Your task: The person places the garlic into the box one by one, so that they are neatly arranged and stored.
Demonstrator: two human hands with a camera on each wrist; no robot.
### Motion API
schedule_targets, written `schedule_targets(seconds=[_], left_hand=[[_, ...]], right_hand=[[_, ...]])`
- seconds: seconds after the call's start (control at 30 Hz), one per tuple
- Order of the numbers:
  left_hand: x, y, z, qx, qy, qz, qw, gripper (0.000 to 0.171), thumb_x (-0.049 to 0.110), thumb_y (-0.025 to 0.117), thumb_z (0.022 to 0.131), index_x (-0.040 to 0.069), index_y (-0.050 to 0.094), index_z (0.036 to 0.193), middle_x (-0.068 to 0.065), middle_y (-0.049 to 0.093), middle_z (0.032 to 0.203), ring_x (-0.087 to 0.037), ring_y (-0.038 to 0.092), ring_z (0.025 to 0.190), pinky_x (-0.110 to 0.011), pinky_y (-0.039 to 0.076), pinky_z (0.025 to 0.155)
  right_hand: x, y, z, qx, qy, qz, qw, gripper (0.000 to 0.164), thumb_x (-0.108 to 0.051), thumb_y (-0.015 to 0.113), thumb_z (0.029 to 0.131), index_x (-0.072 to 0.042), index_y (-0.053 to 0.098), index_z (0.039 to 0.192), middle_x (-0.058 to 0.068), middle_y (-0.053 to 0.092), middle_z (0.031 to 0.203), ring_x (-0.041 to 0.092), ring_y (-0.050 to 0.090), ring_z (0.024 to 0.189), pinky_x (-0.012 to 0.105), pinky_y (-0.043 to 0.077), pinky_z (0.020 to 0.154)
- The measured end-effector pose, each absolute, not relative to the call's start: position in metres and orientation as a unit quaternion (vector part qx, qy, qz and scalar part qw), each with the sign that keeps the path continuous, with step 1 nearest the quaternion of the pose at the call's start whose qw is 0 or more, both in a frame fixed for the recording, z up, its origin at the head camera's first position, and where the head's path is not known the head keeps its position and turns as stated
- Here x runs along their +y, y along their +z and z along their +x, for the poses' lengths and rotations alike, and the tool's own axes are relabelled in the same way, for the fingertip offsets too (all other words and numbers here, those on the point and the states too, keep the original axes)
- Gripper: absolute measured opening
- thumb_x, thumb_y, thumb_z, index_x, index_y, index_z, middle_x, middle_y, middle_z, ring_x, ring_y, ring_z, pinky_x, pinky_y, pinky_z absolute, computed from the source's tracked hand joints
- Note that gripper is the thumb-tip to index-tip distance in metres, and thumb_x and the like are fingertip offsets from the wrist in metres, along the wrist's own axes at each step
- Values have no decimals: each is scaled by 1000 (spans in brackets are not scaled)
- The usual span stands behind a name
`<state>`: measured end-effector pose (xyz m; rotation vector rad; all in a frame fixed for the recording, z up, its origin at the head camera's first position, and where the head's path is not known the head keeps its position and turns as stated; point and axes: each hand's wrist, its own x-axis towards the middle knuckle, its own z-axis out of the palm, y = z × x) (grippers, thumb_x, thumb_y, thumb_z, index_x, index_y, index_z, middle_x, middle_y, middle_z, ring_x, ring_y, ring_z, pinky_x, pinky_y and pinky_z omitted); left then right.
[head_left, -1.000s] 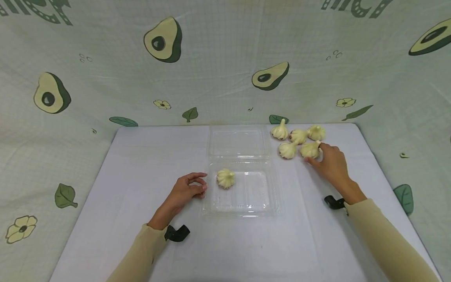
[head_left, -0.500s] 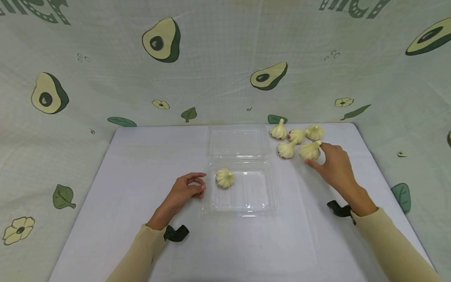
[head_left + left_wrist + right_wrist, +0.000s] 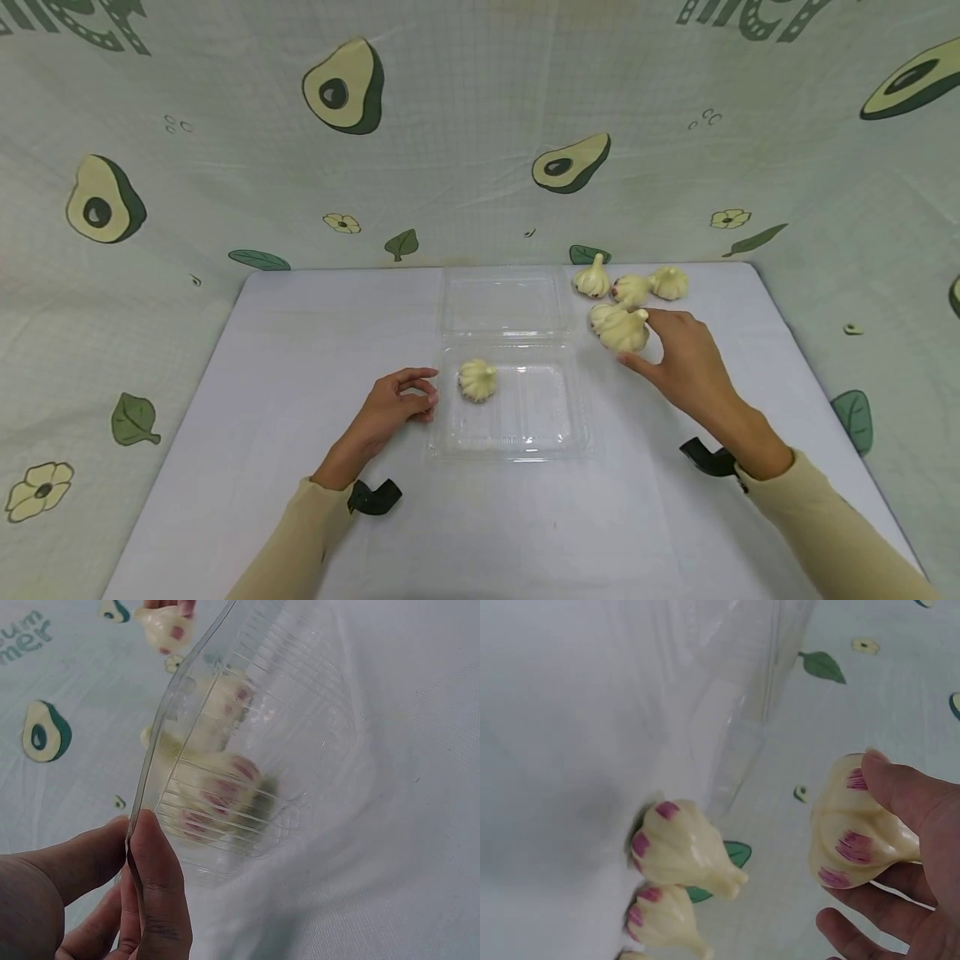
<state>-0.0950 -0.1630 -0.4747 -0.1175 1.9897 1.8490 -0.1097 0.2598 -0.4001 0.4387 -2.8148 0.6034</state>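
My right hand [image 3: 686,367] grips a garlic bulb [image 3: 624,332] between thumb and fingers, raised off the table. Pale cream with pink-purple patches, this bulb [image 3: 855,836] shows plainly in the right wrist view. At the near left of the clear plastic clamshell box [image 3: 532,421], whose lid [image 3: 506,302] lies folded back, is my left hand [image 3: 390,408]. Its thumb and finger pinch the box's rim [image 3: 154,761] in the left wrist view. One garlic bulb [image 3: 477,381] sits inside the base, toward its left side.
Several other garlic bulbs [image 3: 592,279] stand at the back right of the white table [image 3: 337,325]; the front one [image 3: 602,315] is partly hidden by the held bulb. An avocado-print cloth [image 3: 465,125] hangs behind the table.
My right hand has lifted the garlic bulb from the group and carried it left, toward the box. My left hand has stayed at the rim.
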Motion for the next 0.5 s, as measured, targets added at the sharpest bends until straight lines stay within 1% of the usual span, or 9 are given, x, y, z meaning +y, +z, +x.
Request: schedule_targets(seconds=[0.13,0.27,0.5], left_hand=[[-163,-475,-95,713,668,-42,209,49,-4,70,99,-8,56,145,-8,65,104,-11,68,72,-25,61,71],[-163,-475,-95,712,669,-43,210,49,-4,70,99,-8,56,145,-8,65,104,-11,68,72,-25,61,71],[-163,-475,-95,717,663,-47,210,49,-3,71,99,-8,56,145,-9,65,106,-12,68,72,-25,62,71]], right_hand=[[248,-396,-107,-956,205,175,117,66,-15,94,80,9,64,134,30,68,127,50,58,121,68,45,102],[238,-394,-106,-951,205,199,118,66,-15,94,80,8,64,134,28,70,126,48,60,119,65,47,101],[222,-395,-108,-944,213,229,105,64,-16,95,79,2,66,133,18,71,127,43,62,118,61,48,99]])
